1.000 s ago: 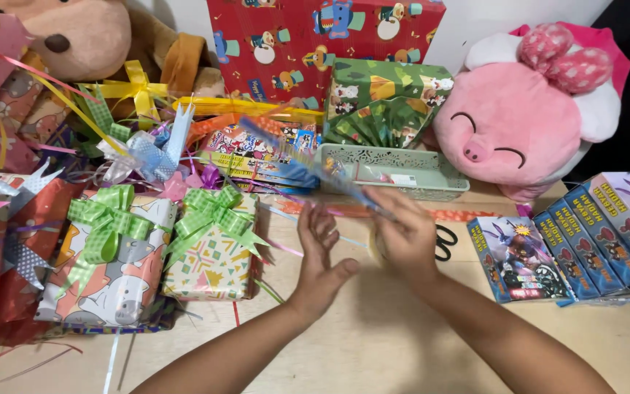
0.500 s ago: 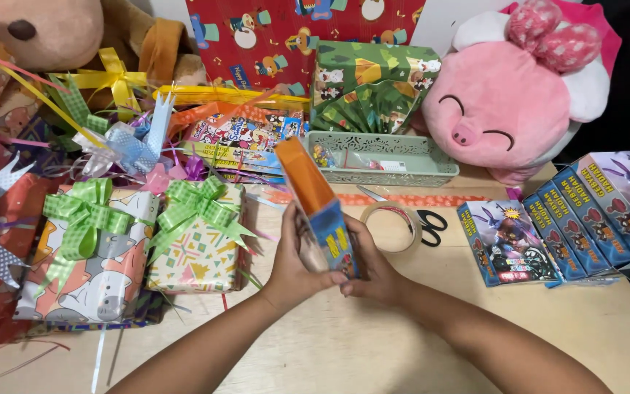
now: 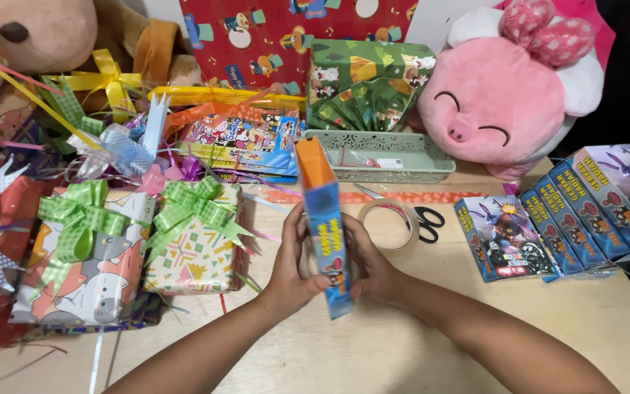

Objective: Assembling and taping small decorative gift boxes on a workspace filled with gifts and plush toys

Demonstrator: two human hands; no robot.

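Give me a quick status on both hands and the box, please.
Left hand and right hand both grip the blue box, orange flap open on top. Tape roll and scissors just behind, untouched.

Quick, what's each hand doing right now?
Left hand: closed on the blue box, thumb on its front.
Right hand: closed on the same box from the other side.

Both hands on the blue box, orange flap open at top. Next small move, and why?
Probably fold the orange flap shut: the blue box stands on end, clasped by the left hand and right hand, its top open; the tape roll lies just behind.
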